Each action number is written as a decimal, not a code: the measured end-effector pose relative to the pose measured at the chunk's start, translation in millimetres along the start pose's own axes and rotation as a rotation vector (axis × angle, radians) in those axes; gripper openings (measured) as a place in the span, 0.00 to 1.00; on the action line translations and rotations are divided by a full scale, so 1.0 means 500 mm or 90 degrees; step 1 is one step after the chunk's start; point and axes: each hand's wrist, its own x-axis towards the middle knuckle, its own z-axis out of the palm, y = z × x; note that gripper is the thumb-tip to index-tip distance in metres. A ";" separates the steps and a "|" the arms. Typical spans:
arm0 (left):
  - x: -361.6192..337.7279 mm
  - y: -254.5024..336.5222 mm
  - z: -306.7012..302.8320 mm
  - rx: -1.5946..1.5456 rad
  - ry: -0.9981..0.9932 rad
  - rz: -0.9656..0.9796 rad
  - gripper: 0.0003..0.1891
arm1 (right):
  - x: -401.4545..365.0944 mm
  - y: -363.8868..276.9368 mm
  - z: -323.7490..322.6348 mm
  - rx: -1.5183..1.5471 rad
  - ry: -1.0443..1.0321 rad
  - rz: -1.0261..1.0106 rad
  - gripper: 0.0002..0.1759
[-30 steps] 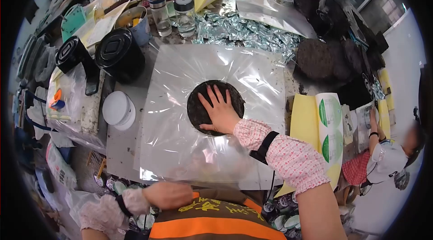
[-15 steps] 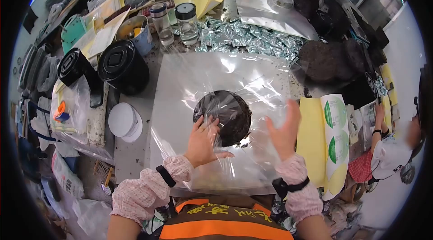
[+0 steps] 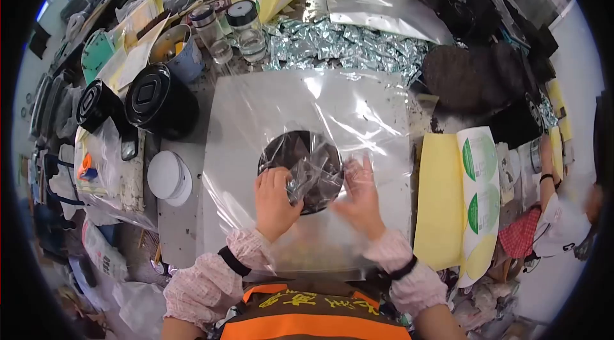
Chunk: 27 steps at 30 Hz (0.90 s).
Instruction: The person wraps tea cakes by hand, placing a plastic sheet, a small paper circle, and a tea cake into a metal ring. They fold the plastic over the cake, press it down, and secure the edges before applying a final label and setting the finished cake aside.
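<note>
A dark, round, flat cake (image 3: 271,152) lies on a pale sheet (image 3: 236,110) in front of me, covered by clear plastic film (image 3: 310,170). My left hand (image 3: 276,202) is at the cake's lower left edge. Its fingers are curled together, with crumpled film gathered between them and the thumb over the cake. On the cake's right side, my right hand (image 3: 361,205) has its fingers stretched out and apart, slightly blurred, close to the rim. Shiny creases in the film run out across the sheet from both hands.
Yellow paper (image 3: 437,199) and a strip of round green-and-white labels (image 3: 480,180) lie to the right. Left stand a white round lid (image 3: 167,174) and a black canister (image 3: 160,102). Small foil packets (image 3: 345,46) and glass bottles (image 3: 248,36) line the back. A person (image 3: 556,218) works far right.
My right hand has come in leftward to the cake's edge. My left hand, flat on the film before, has curled and bunched it up. The film over the cake is more crumpled.
</note>
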 end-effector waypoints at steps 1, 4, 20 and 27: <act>-0.002 0.001 -0.002 -0.012 -0.013 -0.011 0.31 | 0.030 -0.001 0.031 -0.137 0.001 -0.090 0.53; -0.007 -0.007 -0.020 -0.091 -0.013 -0.019 0.43 | 0.084 -0.035 0.119 -0.477 0.041 -0.306 0.44; 0.081 -0.041 -0.039 -0.487 0.028 0.006 0.13 | 0.153 -0.017 0.120 -0.352 -0.312 -0.407 0.15; 0.079 -0.028 0.018 -0.024 -0.022 0.100 0.16 | 0.090 -0.034 0.152 -0.457 0.004 -0.209 0.04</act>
